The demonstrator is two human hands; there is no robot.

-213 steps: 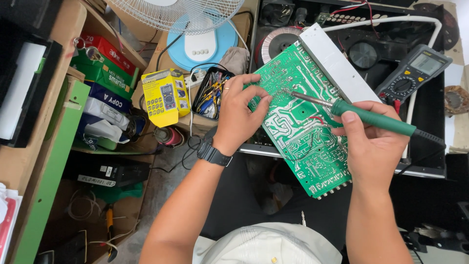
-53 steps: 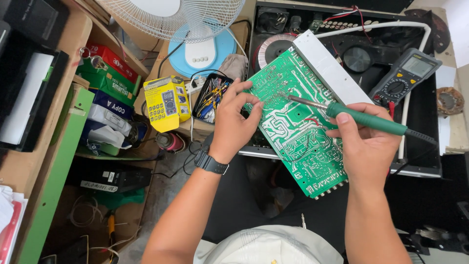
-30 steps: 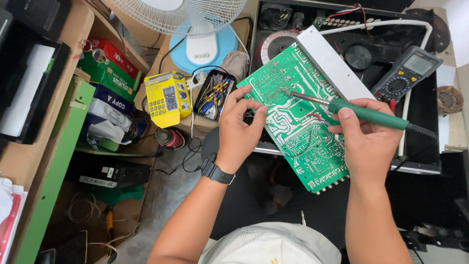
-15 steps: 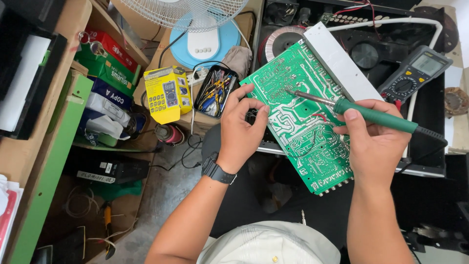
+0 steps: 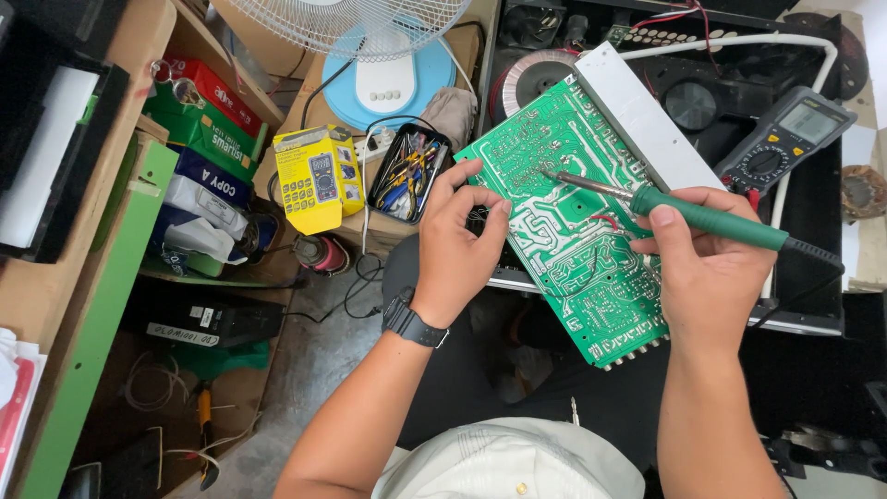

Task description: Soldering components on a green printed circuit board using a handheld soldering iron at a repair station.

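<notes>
A large green rectangular printed circuit board (image 5: pixel 573 231), solder side up with pale traces, lay tilted across an open black equipment chassis (image 5: pixel 813 231), a long white metal strip (image 5: pixel 647 120) running along its far edge. Behind it stood a white-grilled electric fan on a pale blue round base (image 5: pixel 388 79). The left hand (image 5: pixel 457 249), a black watch (image 5: pixel 414 322) at its wrist, held the board's near-left edge, its fingers (image 5: pixel 457 176) curled and closed on that edge. The right hand (image 5: pixel 707 277) was wrapped closed around a green-handled soldering iron (image 5: pixel 711 220), whose metal tip touched the board's upper middle. A dark grey digital multimeter (image 5: pixel 785 139) rested on the chassis just beyond the iron's handle. Left of the board sat a yellow boxed meter package (image 5: pixel 319 176) and a small black tray of pliers (image 5: pixel 408 174).
</notes>
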